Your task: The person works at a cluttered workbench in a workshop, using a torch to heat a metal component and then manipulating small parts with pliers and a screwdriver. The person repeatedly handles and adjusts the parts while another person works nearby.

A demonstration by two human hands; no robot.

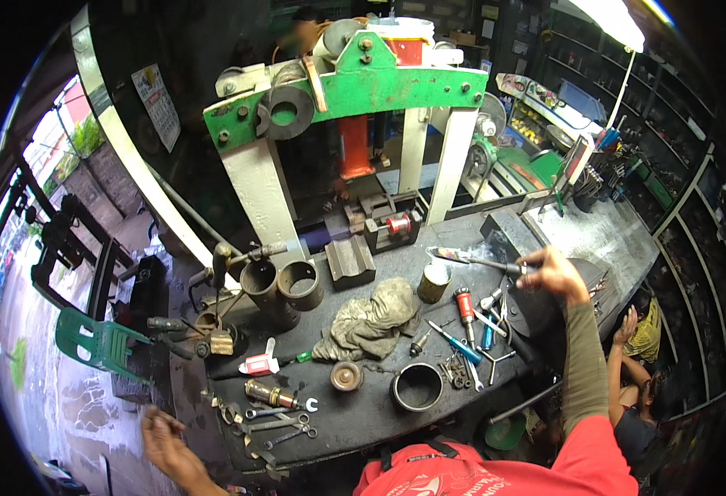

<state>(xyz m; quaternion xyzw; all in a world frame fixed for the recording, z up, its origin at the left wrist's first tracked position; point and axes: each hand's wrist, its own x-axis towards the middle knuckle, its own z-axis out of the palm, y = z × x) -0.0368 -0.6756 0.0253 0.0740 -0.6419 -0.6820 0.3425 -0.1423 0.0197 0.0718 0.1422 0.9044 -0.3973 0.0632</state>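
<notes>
Red cloth shirt (495,478) sits nearest. I note right hand (553,277) closed on long dark-handled tool (495,264); left hand (167,446) partly open, apparently empty. Low swing could topple cylindrical metal can (434,288).

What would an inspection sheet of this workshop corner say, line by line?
Surface: dark, marked workbench.
Job's things: long dark-handled tool, its far end near an open can; its exact kind is unclear.
Clutter: crumpled grey rag, loose wrenches, screwdrivers, metal ring.
Grips: right hand closed on the tool; left hand off the bench's left end, contents unclear.
Cables: pale cord or rod below the lamp.
Surroundings: green-and-white frame behind; another person at right.
</notes>
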